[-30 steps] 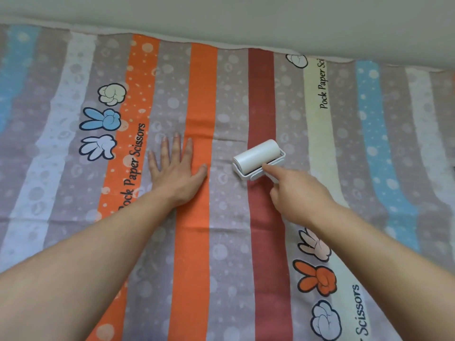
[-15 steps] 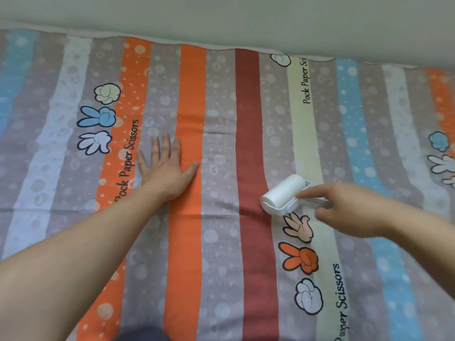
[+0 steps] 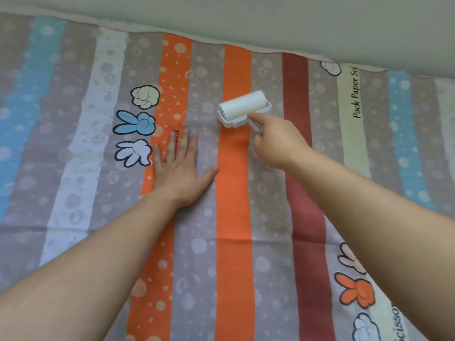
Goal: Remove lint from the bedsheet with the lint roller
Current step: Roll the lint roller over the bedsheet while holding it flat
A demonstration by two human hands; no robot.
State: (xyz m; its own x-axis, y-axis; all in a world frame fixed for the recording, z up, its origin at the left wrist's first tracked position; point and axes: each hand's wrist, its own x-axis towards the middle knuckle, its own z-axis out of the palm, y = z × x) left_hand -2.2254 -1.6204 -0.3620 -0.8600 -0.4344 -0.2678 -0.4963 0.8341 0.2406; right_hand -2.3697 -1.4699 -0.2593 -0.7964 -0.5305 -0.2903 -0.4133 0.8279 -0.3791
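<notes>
L hand (image 3: 181,168) spread on striped fabric bedsheet (image 3: 234,242); R hand (image 3: 275,143) grips white cylindrical lint roller (image 3: 243,105) beyond. Risk: bunching if L lifts.

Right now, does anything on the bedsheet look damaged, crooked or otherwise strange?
Nothing is torn or spilled. The bedsheet shows a faint fold crease running across the stripes, and its printed words read "Pock Paper", apparently a misspelling of "Rock". The right hand holds the lint roller against the sheet.

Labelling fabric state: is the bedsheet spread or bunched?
Spread flat. Stripes on the bedsheet run straight past the lint roller, with only faint fold creases; the left hand lies flat on it.
</notes>
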